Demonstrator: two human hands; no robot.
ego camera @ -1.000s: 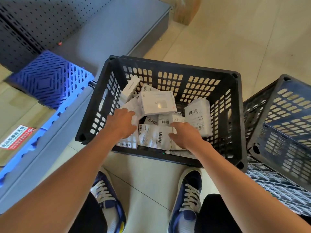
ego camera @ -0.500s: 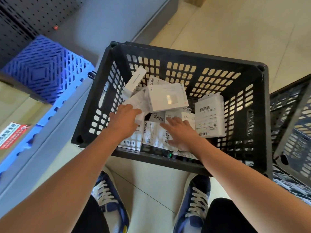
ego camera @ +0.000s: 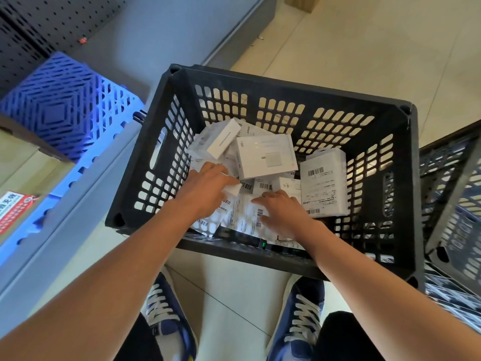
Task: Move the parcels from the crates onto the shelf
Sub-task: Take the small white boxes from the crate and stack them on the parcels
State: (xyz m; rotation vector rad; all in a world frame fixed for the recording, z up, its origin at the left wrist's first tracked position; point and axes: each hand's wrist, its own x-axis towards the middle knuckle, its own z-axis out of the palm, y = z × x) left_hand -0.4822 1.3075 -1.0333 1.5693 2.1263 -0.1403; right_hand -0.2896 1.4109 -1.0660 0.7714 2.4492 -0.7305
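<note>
A black slotted crate (ego camera: 413,178) stands on the floor in front of my feet and holds several white parcels with barcode labels. My left hand (ego camera: 205,190) reaches in from the left, fingers curled over a small white box (ego camera: 233,189) near the crate's middle. To its right, my right hand (ego camera: 282,213) lies on a flat labelled parcel (ego camera: 242,217) by the near wall, fingers stretched out to the left. A larger white box (ego camera: 265,158) lies on top of the pile, and a tall labelled parcel (ego camera: 324,183) leans at the right. The grey shelf (ego camera: 109,37) runs along the left.
A blue plastic crate (ego camera: 62,110) sits on the shelf's lowest board, with a cardboard box (ego camera: 23,165) bearing a red label beside it. Further black crates (ego camera: 458,204) stand close on the right. Tiled floor (ego camera: 364,48) lies beyond the crate.
The view has closed in on the crate. My left hand has slid right onto the small white box, and my right hand has spread over the flat labelled parcel.
</note>
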